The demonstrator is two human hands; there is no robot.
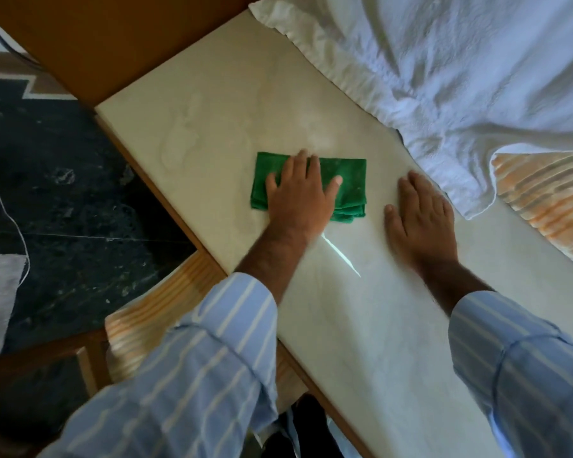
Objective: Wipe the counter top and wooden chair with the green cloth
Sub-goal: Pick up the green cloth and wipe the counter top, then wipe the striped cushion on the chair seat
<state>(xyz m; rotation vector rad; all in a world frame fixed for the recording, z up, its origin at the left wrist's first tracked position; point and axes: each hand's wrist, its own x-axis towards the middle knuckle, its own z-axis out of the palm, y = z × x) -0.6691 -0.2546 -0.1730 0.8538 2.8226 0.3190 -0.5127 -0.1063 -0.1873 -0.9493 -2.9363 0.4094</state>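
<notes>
Both hands flat, fingers [315, 163] spread, left [300, 196] on green cloth [351, 183], white towel [444, 77] beside right [420, 219]

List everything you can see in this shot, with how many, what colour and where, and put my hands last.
counter top: one, pale cream with a wooden edge, running diagonally through the middle
green cloth: one, green, folded, flat on the counter top
white towel: one, white, crumpled, top right on the counter
striped fabric: one, orange and white, right edge
floor: dark green stone, left
left hand: one, pressing flat on the green cloth
right hand: one, flat on the bare counter top, holding nothing
sleeves: two, blue striped, bottom
</notes>
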